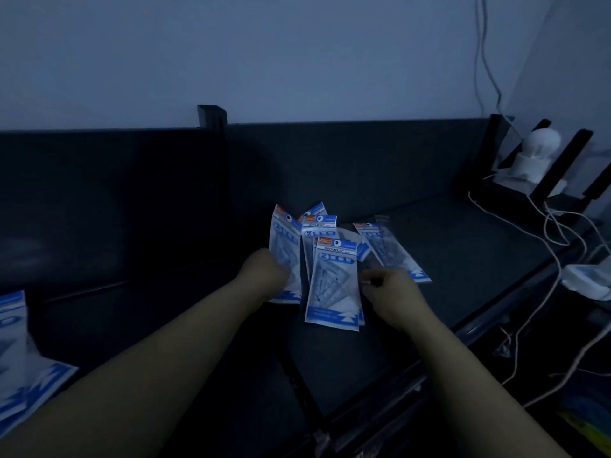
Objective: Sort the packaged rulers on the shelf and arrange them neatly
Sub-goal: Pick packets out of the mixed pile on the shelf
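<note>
On the dark shelf point(446, 246), mid-frame | ruler packs point(334, 282) fanned, overlapping | left hand point(264, 272) curled against left pack, grip unclear | right hand point(386, 292) loosely closed, apparently empty | risk: slick sleeves slide off near edge.

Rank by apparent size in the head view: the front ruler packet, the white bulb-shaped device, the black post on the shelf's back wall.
1. front ruler packet
2. white bulb-shaped device
3. black post
The packet lies nearer the camera, so true sizes stay unsure.
</note>
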